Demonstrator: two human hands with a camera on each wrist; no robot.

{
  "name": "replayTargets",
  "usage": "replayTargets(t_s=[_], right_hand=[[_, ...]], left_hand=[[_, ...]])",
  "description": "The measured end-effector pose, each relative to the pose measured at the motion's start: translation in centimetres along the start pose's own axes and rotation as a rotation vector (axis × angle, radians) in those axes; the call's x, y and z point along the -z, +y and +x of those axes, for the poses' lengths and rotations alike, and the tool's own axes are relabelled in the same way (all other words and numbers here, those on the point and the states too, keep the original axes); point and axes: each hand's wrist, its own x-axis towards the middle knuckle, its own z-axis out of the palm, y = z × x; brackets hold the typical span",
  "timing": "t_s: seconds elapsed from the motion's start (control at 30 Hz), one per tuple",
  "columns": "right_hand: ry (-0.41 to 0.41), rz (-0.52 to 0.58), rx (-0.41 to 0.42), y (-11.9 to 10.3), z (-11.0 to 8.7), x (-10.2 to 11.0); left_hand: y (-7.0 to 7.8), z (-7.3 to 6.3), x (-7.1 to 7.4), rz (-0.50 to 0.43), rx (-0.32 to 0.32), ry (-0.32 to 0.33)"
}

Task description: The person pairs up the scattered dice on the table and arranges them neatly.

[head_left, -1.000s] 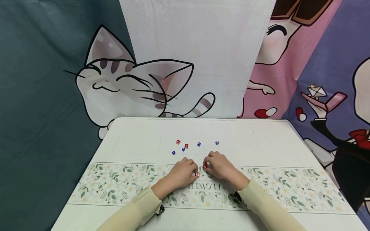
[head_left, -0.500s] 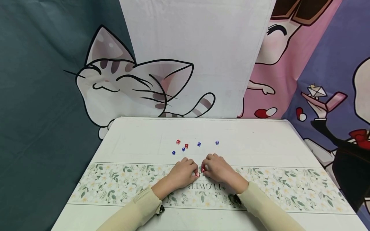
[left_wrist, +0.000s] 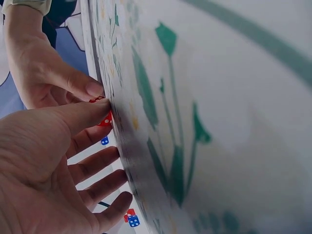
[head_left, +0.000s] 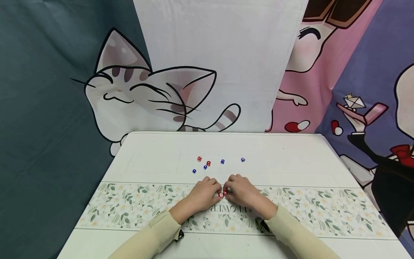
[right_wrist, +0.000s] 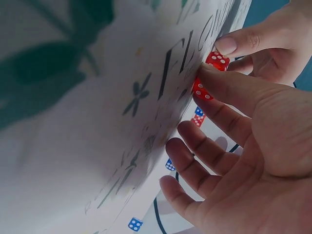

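Note:
Over the floral strip in the head view, my left hand (head_left: 203, 194) pinches a red die (head_left: 221, 195) with white pips between thumb and index finger. Facing it, my right hand (head_left: 242, 191) pinches a second red die (head_left: 225, 193) the same way. The two dice are side by side, low on the tabletop. In the right wrist view the right hand's die (right_wrist: 202, 90) shows below the left hand's die (right_wrist: 218, 60), partly covered by the thumb. Seen from the left wrist, the left thumb and fingers partly hide the red die (left_wrist: 106, 120).
Beyond the hands lie a red die (head_left: 199, 159), another red die (head_left: 208, 163) and several blue dice, among them one at the left (head_left: 194, 171) and one at the right (head_left: 243, 159). The white table (head_left: 291, 158) ends at a printed cloth backdrop (head_left: 207, 43).
My right hand has moved left and toward me with its red die, bringing it beside the die in the left hand. The left hand and the other dice have stayed put.

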Motion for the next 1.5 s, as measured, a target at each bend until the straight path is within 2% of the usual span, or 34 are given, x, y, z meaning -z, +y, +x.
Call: replayTargets(t_s=[1.5], right_hand=[[-0.006,-0.053,0.014,-0.56,-0.68,-0.01]], left_hand=[[-0.19,-0.22,0.03,-0.012,0.004,-0.016]])
